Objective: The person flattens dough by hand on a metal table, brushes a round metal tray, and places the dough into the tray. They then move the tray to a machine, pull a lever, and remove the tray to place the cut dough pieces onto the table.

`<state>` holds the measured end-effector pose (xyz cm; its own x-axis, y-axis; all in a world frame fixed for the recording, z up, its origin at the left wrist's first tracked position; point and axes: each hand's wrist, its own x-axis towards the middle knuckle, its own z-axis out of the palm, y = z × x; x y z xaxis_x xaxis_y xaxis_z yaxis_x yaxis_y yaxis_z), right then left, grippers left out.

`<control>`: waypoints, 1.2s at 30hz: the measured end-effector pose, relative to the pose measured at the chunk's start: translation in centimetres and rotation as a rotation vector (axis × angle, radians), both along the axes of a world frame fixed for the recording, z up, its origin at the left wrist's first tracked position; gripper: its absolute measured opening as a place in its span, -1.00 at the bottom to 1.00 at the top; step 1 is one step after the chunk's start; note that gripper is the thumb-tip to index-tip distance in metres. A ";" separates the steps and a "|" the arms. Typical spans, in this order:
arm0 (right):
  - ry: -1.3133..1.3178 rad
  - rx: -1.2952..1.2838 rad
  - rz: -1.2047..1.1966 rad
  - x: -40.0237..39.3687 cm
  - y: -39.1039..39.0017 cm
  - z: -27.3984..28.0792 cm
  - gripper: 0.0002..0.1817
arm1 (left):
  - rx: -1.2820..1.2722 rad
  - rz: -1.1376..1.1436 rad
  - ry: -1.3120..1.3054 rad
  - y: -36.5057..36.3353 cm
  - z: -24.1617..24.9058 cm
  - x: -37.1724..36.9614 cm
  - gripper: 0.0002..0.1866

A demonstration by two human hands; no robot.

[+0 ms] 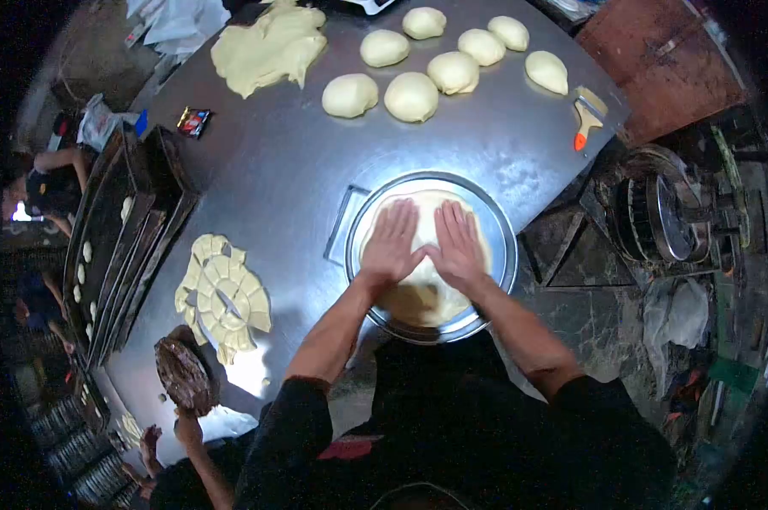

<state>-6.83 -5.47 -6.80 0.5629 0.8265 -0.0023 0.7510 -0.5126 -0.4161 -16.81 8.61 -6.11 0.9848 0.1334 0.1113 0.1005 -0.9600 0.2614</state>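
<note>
Both palms lie flat on a pale sheet of dough (426, 297) inside a round metal pan (501, 223). My left hand (392, 240) rests on the dough's left half, fingers stretched out and pointing away from me. On the right half is my right hand (455, 242), also flat, its thumb meeting the left thumb near the middle. Neither hand grips anything. The dough spreads over most of the pan's floor, with bare metal showing along the right side. Under the pan's left side, a rectangular metal frame (340, 225) sticks out.
Several dough balls (411, 97) and a spread dough slab (269, 49) lie at the table's far side. A brush (588, 117) lies far right. At left are cut dough pieces (222, 293), stacked trays (137, 246) and a co-worker's hand (188, 427) holding a dish of brown paste (184, 376).
</note>
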 end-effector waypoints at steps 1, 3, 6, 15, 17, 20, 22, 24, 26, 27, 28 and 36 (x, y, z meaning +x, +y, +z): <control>-0.075 -0.033 0.107 1.4 -2.1 -1.0 -0.26 | 0.038 0.044 0.015 -0.3 -1.6 -1.5 -0.25; -0.084 -0.017 0.145 3.7 -1.6 0.3 -0.33 | 0.073 0.165 -0.003 -0.6 -0.1 -1.4 -0.28; 0.596 0.096 -0.080 7.2 1.9 7.2 -0.49 | -0.068 0.278 0.253 -1.2 0.9 -1.5 -0.30; -0.048 -0.051 0.356 8.6 5.9 1.8 -0.27 | 0.019 0.185 0.042 1.7 -1.5 3.1 -0.23; -0.128 -0.051 0.307 6.6 2.7 -0.6 -0.21 | 0.085 0.300 0.129 -0.3 -1.9 -0.4 -0.22; 0.131 0.038 0.383 8.3 4.7 2.1 -0.35 | -0.002 0.368 0.125 -2.1 -0.3 -2.4 -0.22; 0.490 0.137 0.232 7.1 4.3 4.0 -0.43 | -0.058 0.418 0.329 -3.7 1.2 -3.9 -0.25; 0.452 0.254 0.079 5.0 3.1 4.1 -0.41 | -0.049 0.252 0.096 -2.4 1.7 -0.7 -0.29; 0.092 0.156 0.172 5.4 1.4 2.1 -0.36 | 0.021 -0.051 0.027 0.1 0.9 3.9 -0.34; -0.066 0.110 0.249 6.3 0.1 1.5 -0.34 | 0.017 -0.048 0.037 -0.4 0.1 3.3 -0.34; -0.002 0.100 0.246 5.8 -0.7 0.1 -0.38 | -0.005 0.025 0.061 -1.1 -0.5 1.9 -0.34; 0.068 0.078 -0.022 0.2 2.1 -1.4 -0.35 | -0.065 0.115 -0.095 -0.3 -2.6 -2.9 -0.37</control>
<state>-6.59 -3.37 -8.18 0.5815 0.8133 0.0229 0.7087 -0.4925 -0.5051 -19.70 8.35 -8.70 0.9482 0.2545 0.1903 0.1806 -0.9243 0.3362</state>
